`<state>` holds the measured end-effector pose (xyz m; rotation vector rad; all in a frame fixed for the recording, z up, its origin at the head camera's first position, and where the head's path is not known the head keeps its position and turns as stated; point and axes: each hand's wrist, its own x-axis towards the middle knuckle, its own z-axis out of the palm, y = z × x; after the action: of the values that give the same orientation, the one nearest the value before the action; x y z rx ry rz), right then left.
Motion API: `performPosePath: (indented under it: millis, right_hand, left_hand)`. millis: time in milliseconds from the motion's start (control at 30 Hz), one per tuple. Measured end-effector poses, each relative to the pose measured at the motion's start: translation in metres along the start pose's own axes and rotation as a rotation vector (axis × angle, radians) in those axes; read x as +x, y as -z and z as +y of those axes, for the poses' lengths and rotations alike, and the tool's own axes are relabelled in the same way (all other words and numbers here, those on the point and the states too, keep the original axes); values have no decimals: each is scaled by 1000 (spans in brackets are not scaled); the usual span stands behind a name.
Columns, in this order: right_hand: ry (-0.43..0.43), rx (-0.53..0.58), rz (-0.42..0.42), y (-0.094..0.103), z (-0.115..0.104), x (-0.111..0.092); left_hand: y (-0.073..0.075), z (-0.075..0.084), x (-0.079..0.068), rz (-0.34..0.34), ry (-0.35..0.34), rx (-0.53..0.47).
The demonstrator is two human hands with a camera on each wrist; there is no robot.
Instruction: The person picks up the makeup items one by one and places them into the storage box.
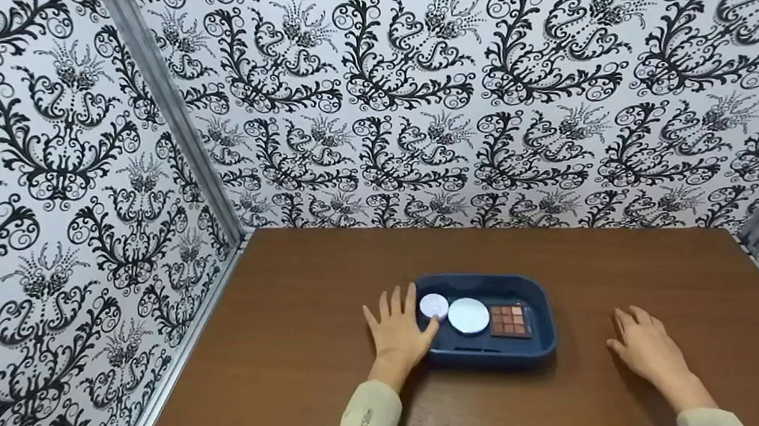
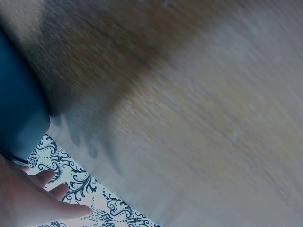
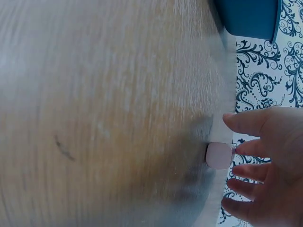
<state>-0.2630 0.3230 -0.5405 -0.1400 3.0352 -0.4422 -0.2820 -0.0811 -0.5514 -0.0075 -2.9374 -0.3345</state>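
Observation:
A dark blue tray (image 1: 513, 359) sits on the table. Inside it lie a small round white container (image 1: 434, 307), a larger round white container (image 1: 469, 315), a brown eyeshadow palette (image 1: 509, 321) and a thin dark stick (image 1: 479, 350). My left hand (image 1: 397, 330) is at the tray's left side, fingers spread, thumb over the rim near the smaller container. Away to the right, my right hand (image 1: 649, 346) hovers low with loosely bent fingers. Just beyond its fingertips, the right wrist view shows a small pale pink rounded-square item (image 3: 218, 156), hidden in the head view; contact cannot be made out.
The brown wooden table (image 1: 283, 369) is enclosed by panels (image 1: 408, 93) with a black-and-white scroll pattern. Grey metal posts (image 1: 183, 121) stand at the corners. In the right wrist view, the tray's corner (image 3: 248, 19) shows at the top.

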Motion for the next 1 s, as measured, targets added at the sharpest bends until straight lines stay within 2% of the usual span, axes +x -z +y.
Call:
performPosePath:
  millis: [267,600,1000]
  right_hand:
    - [43,-38,134,-3,-3,-6]
    - [72,-18,270,-5,-3,-9]
    - [96,5,332,-5,-1,-12]
  left_hand:
    - [0,0,1,2,1,-2]
    - [-1,1,2,-22,8,-2]
    - [-2,0,2,-20,7,-5]
